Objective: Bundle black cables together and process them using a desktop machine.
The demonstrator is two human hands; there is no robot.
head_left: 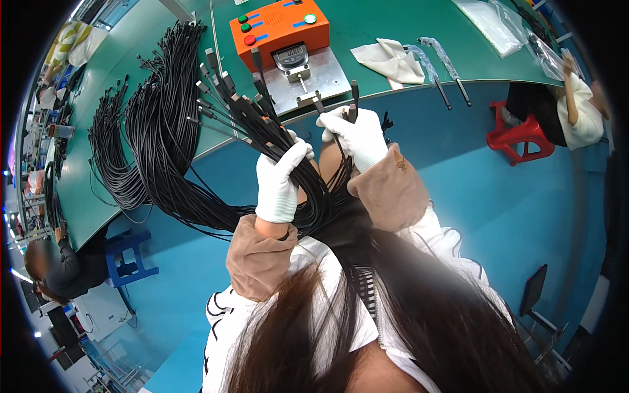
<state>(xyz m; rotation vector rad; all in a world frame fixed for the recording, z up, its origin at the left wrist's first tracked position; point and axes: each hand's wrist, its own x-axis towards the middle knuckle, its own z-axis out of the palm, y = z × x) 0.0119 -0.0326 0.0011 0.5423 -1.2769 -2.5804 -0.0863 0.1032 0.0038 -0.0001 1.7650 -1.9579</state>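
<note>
My left hand point(280, 180), in a white glove, grips a thick bundle of black cables point(244, 118) whose plug ends fan out toward the green bench. My right hand point(357, 134), also gloved, pinches a single black cable point(354, 98) with its plug pointing up, close to the metal base of an orange test box point(278, 26) with a gauge and coloured buttons. The cable tails run down over my lap, partly hidden by my hair.
More black cables point(157, 131) lie in heaps on the green bench point(380, 19) at left. White cloth point(390, 59), bagged cables point(445, 65) and plastic bags point(491, 23) lie at right. A red stool point(521, 137) and seated people stand at both sides; a blue stool point(128, 255) at left.
</note>
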